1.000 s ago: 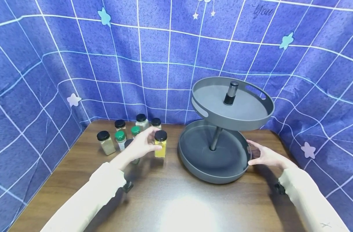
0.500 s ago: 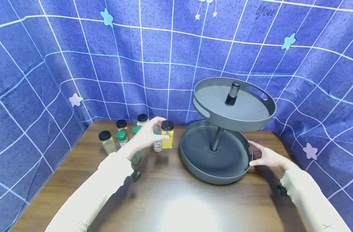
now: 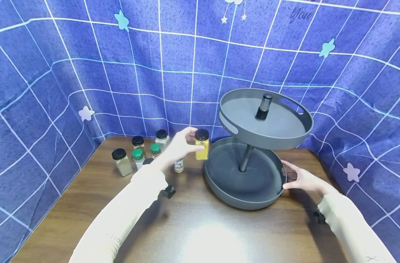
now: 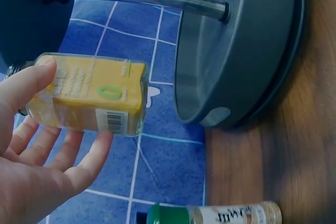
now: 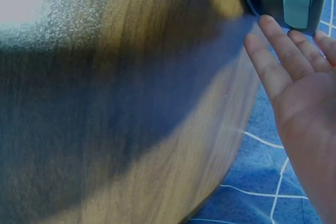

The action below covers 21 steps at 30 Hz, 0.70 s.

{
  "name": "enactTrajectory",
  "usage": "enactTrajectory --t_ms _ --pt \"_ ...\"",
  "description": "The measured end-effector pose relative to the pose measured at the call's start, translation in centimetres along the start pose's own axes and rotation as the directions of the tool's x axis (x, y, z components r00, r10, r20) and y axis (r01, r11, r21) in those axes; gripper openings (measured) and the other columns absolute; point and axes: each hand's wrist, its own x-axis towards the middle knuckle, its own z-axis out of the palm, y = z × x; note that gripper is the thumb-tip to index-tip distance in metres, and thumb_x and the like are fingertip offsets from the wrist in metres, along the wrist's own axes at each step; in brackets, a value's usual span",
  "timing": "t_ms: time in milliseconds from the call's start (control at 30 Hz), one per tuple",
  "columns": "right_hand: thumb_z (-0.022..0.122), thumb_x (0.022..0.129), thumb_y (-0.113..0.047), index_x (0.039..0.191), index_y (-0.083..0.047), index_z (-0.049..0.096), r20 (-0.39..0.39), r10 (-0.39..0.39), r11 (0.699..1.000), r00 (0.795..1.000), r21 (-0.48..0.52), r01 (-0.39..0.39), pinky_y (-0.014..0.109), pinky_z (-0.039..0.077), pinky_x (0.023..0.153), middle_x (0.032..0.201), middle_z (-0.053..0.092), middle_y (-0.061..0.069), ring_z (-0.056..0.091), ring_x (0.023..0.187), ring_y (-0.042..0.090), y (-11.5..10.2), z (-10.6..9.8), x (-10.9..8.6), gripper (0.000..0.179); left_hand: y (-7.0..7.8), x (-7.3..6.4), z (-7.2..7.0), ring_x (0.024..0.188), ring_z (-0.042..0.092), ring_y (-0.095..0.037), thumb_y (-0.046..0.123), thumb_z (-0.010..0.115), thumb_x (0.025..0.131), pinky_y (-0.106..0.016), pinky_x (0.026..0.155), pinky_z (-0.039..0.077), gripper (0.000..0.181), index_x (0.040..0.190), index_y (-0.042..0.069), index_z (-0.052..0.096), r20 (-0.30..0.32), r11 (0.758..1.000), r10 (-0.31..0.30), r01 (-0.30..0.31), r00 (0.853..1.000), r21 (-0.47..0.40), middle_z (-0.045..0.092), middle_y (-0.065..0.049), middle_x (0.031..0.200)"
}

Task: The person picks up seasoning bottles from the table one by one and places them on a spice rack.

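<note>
My left hand (image 3: 181, 145) pinches a square spice jar (image 3: 202, 149) with a black lid and yellow contents. Thumb and fingers grip it near the lid, and it hangs above the table at the left rim of the two-tier grey turntable organizer (image 3: 244, 202). In the left wrist view the jar (image 4: 89, 95) lies sideways, showing its barcode. At the organizer's right side, my right hand (image 3: 303, 179) is spread with fingertips at the lower tray's rim. Its extended fingers (image 5: 289, 56) show in the right wrist view. Both tiers hold nothing visible.
Several spice jars with black lids, such as the pale one (image 3: 123, 166), and green-capped bottles (image 3: 138, 157) stand at the back left. A small green-capped bottle (image 3: 178, 166) stands under the left hand. A blue gridded cloth (image 3: 173, 54) hangs behind the wooden table (image 3: 173, 219).
My left hand has lifted the yellow spice jar off the table and carried it right, toward the organizer. The small bottle behind it came into view. My right hand stays at the lower rim.
</note>
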Motion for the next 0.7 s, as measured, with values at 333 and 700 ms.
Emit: enactTrajectory --t_ms 333,700 --pt "0.078 0.077 -0.015 0.149 -0.001 0.014 0.004 0.009 0.999 1.0 0.033 -0.009 0.028 0.05 0.091 0.13 0.047 0.036 0.053 0.114 0.043 0.1 0.0 0.0 0.097 -0.6 3.0 2.4 0.101 0.062 -0.028 0.009 0.082 0.07 -0.039 0.089 0.05 0.055 0.118 0.004 0.057 -0.075 0.997 0.011 -0.017 0.997 -0.078 0.063 -0.015 0.113" --pt "0.078 0.077 -0.016 0.149 0.0 0.014 0.006 -0.001 1.0 1.0 0.022 0.001 0.034 0.05 0.092 0.129 0.049 0.035 0.053 0.113 0.044 0.2 0.2 -0.1 0.098 -2.4 4.4 5.4 0.102 0.062 -0.027 0.006 0.082 0.069 -0.037 0.092 0.049 0.056 0.119 0.003 0.057 -0.077 0.991 -0.031 0.021 0.997 -0.131 0.063 -0.014 0.114"
